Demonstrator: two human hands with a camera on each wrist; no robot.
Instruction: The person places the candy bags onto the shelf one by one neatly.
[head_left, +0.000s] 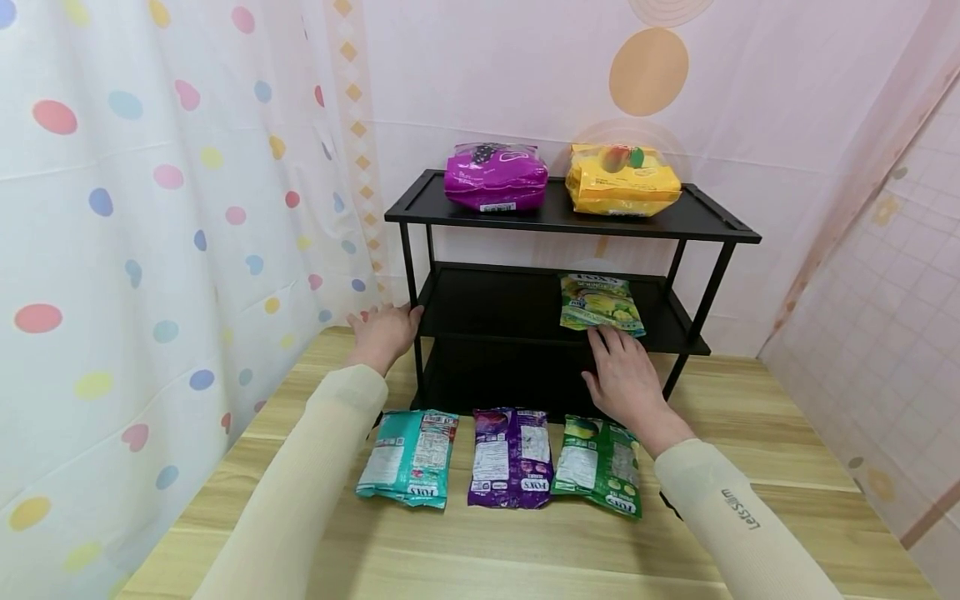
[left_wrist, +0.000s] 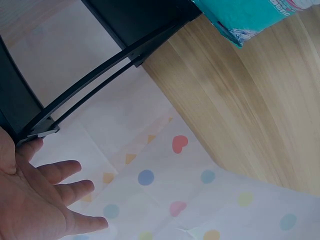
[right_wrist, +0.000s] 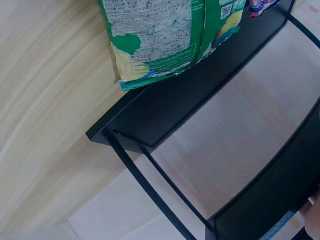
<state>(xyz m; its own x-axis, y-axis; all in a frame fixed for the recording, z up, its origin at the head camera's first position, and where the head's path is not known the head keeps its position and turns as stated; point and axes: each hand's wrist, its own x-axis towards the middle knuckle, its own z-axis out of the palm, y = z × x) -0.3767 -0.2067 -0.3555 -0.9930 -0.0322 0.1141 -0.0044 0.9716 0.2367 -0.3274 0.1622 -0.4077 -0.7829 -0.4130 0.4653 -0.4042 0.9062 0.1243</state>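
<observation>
My left hand [head_left: 384,333] touches the left end of the middle tier of a black three-tier shelf [head_left: 480,300]. In the left wrist view its fingers [left_wrist: 62,172] are spread and extended beside the tier's corner. A yellow-green candy bag [head_left: 600,304] lies flat at the right of the middle tier. My right hand [head_left: 626,375] rests its fingertips on the front edge of this bag, with the thumb lower and apart. Only a bit of that hand shows at the right wrist view's edge.
On the top tier sit a purple bag [head_left: 497,177] and a yellow bag [head_left: 622,179]. In front of the shelf, a teal bag [head_left: 411,458], a dark purple bag [head_left: 512,458] and a green bag [head_left: 597,467] lie on the wooden table [head_left: 480,550]. Patterned curtains [head_left: 165,250] surround the table.
</observation>
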